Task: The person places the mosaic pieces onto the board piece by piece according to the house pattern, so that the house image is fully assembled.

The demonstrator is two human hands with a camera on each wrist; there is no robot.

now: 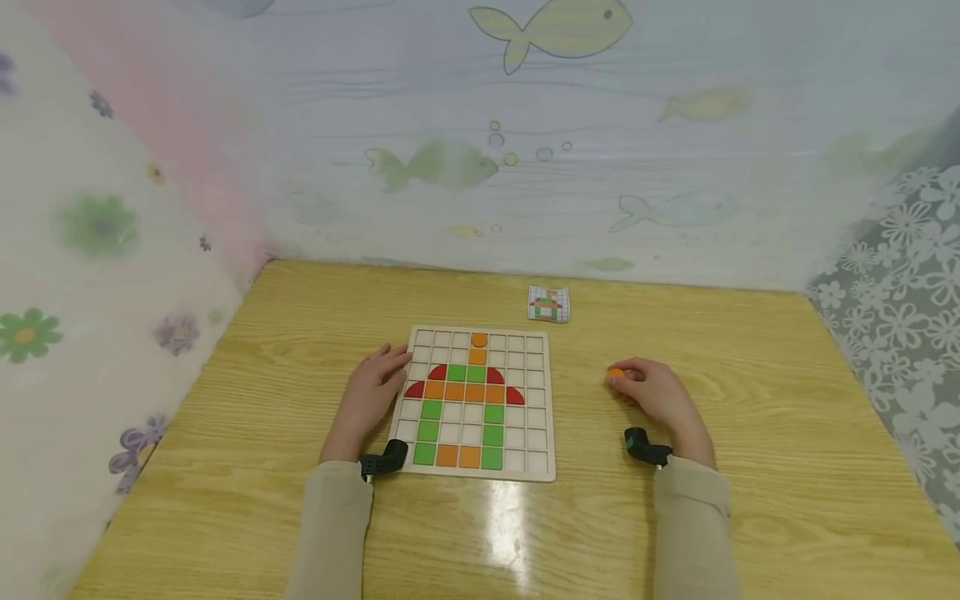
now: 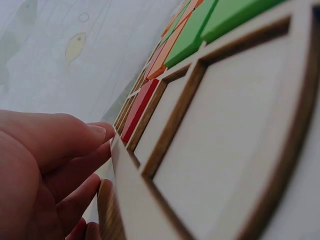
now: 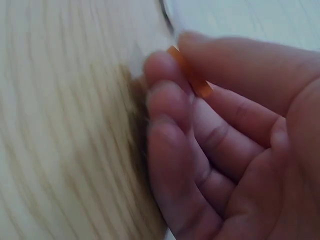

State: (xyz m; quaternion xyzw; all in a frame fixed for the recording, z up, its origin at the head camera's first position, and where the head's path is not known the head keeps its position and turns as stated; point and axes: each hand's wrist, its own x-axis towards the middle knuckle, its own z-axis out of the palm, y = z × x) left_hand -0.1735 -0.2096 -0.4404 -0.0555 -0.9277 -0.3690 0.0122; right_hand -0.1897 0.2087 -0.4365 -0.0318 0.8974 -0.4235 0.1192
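A square wooden grid board (image 1: 551, 400) lies on the table with green, orange and red tiles in several of its cells. At its upper left edge rests my left hand (image 1: 371, 383), fingers loosely extended. In the left wrist view, the thumb (image 2: 100, 131) is right at the rim beside a red tile (image 2: 140, 110). Right of the board, my right hand (image 1: 656, 390) pinches a small orange tile (image 1: 616, 374) between thumb and fingers, low over the table. Seen edge-on in the right wrist view, that orange tile (image 3: 192, 75) is thin; its full outline is hidden by the fingers.
Behind the board lies a small card (image 1: 549, 305) printed with a coloured grid pattern. An orange disc (image 1: 479, 340) sits in the board's top row. The wooden table (image 1: 787, 467) meets a wall (image 1: 450, 108) painted with fish at the back.
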